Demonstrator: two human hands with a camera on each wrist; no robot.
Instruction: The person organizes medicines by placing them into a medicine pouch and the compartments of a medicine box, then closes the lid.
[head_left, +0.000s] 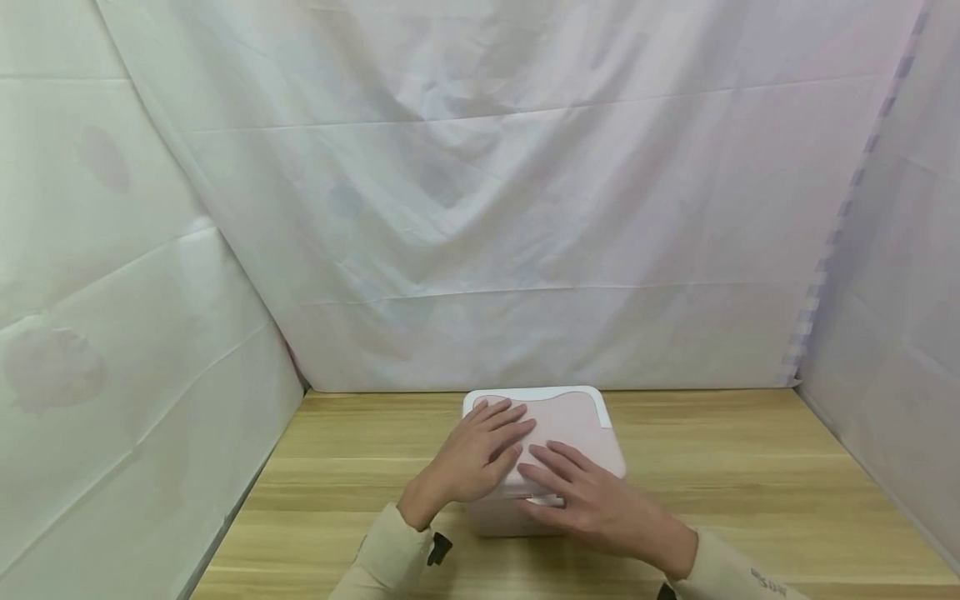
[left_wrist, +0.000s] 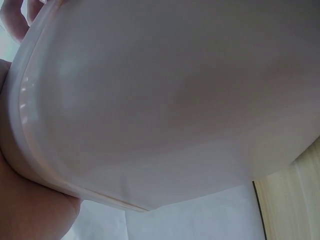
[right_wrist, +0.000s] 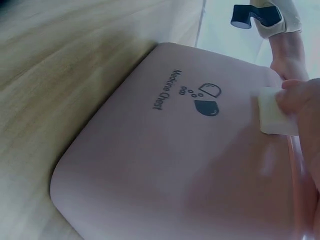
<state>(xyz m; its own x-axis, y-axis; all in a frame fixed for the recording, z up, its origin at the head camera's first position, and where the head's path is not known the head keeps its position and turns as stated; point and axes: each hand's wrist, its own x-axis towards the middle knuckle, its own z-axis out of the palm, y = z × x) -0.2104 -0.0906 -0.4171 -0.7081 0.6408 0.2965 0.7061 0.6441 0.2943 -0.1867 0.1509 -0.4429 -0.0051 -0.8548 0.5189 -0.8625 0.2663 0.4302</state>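
A pale pink medicine chest (head_left: 573, 423) with a white back edge stands on the table, its lid down. In the right wrist view, "Medicine Chest" and a capsule picture mark its front (right_wrist: 150, 155). My left hand (head_left: 478, 454) rests on the left part of the lid, fingers spread. Over the front right part lies my right hand (head_left: 600, 508), fingers extended on the lid. Its thumb (right_wrist: 299, 97) touches the white latch (right_wrist: 272, 116) at the front. In the left wrist view the chest's smooth side (left_wrist: 150, 100) fills most of the picture.
The wood-grain table (head_left: 720, 467) extends to both sides of the chest. White cloth hangs behind it (head_left: 480, 208) and along the left (head_left: 112, 333) and right sides (head_left: 892, 317). Black wrist-worn pieces sit by the sleeves.
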